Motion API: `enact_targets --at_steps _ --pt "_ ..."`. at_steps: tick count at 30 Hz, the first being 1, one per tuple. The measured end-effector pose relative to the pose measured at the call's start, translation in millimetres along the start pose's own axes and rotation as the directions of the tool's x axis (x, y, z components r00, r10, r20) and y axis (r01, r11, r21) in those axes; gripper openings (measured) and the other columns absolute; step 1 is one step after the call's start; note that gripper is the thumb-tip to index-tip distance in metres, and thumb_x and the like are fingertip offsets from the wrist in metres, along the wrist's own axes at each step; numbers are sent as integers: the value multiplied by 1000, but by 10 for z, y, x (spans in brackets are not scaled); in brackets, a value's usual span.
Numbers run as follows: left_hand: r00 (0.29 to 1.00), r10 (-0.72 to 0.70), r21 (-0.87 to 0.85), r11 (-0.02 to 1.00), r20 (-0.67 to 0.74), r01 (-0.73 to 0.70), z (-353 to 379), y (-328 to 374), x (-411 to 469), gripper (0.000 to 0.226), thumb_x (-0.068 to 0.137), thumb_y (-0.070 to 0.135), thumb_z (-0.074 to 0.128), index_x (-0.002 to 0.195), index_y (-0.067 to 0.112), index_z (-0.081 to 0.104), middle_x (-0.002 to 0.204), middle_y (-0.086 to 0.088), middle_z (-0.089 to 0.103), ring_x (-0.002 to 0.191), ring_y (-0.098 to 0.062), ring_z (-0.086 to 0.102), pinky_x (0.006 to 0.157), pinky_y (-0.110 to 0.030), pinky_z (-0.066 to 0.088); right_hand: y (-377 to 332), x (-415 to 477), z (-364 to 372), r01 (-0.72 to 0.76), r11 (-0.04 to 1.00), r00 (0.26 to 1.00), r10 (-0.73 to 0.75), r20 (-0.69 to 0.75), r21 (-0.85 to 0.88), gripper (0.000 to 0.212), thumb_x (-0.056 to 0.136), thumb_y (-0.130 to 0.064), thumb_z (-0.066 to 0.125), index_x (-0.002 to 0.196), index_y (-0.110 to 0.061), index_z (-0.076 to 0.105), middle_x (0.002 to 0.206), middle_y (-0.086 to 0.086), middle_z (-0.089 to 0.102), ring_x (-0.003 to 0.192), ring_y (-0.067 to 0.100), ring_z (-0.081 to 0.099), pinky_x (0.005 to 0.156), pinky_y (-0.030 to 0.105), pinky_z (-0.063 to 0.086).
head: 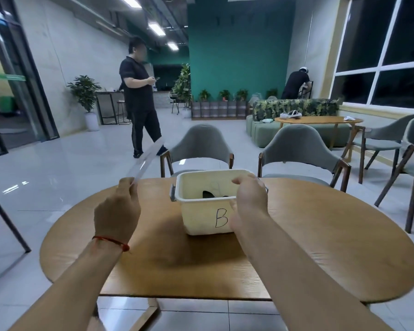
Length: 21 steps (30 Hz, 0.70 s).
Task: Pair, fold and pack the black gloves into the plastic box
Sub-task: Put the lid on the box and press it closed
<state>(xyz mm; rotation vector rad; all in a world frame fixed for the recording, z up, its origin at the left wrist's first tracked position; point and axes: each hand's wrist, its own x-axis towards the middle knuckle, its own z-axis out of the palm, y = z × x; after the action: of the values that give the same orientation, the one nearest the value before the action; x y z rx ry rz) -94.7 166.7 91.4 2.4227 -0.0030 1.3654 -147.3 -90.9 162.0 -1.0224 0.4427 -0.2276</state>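
A cream plastic box [201, 220] marked "B" stands in the middle of the round wooden table [320, 247]. Black gloves [209, 194] show as a dark patch at its bottom. My left hand [120, 209] grips the near end of a clear plastic lid [146, 161], which is tilted up and away to the left of the box. My right hand [249, 199] is over the box's right rim, fingers curled; whether it grips the rim or a handle is hidden.
Two grey chairs [201, 146] stand behind the table, more chairs at the right [392, 144]. A person in black [139, 101] stands on the tiled floor beyond the table at the left. Another person bends by the far wall.
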Motion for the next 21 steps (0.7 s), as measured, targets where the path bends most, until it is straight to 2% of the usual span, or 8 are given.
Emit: enact_targets --at_steps 4,8,10,12,14,16,18,21 --pt "988 148 -155 976 -39 -153 -505 388 153 17 110 24 51 114 14 64 68 -4 64 55 -35 59 53 -37 45 -246 -52 33 263 963 959 -253 128 -68 60 97 -2 56 149 -31 51 151 -7 54 126 16 53 114 42 45" --pt "987 137 -463 882 80 -85 -1000 666 281 15 111 24 50 112 24 64 89 3 76 76 -27 73 65 -46 58 -611 14 -82 475 850 865 -404 297 -226 77 93 1 59 161 -28 40 168 -3 39 142 17 43 109 37 37" --pt "966 118 -633 772 232 57 -1202 792 372 16 112 26 49 111 28 65 100 5 80 87 -19 78 71 -52 63 -790 93 -202 552 782 814 -430 391 -288 77 90 -10 67 161 -30 42 162 -2 46 141 18 48 110 37 42" --pt "929 104 -725 657 356 205 -1326 880 478 19 112 25 50 110 30 68 106 1 81 92 -21 80 75 -57 64 -927 148 -336 570 763 789 -403 465 -305 61 92 -23 69 151 -24 55 140 6 67 122 25 68 95 35 56" --pt "913 96 -745 615 396 259 -1315 904 591 21 111 28 53 110 27 74 107 -4 80 95 -28 79 80 -57 63 -1013 216 -451 588 745 768 -394 505 -314 40 96 -28 69 135 -18 67 119 10 77 107 30 76 85 39 61" --pt "932 30 -758 592 360 274 -1183 910 713 22 108 34 57 109 25 77 107 -7 79 97 -28 76 85 -52 62 -1044 314 -524 594 749 759 -399 515 -294 27 102 -24 70 127 -15 73 112 9 80 98 29 78 82 43 62" --pt "929 -80 -804 478 362 354 -973 901 836 23 105 39 61 112 22 76 104 -6 76 93 -23 70 79 -47 60 -1044 443 -543 570 788 772 -416 480 -234 27 102 -21 72 128 -12 72 115 12 80 101 34 78 85 48 64" --pt "848 -125 -773 359 515 523 -605 896 897 35 105 40 60 129 14 62 112 -11 75 94 -23 72 64 -40 60 -1030 635 -491 511 842 819 -415 396 -174 36 102 -19 73 137 -13 66 119 9 79 108 34 77 91 51 65"
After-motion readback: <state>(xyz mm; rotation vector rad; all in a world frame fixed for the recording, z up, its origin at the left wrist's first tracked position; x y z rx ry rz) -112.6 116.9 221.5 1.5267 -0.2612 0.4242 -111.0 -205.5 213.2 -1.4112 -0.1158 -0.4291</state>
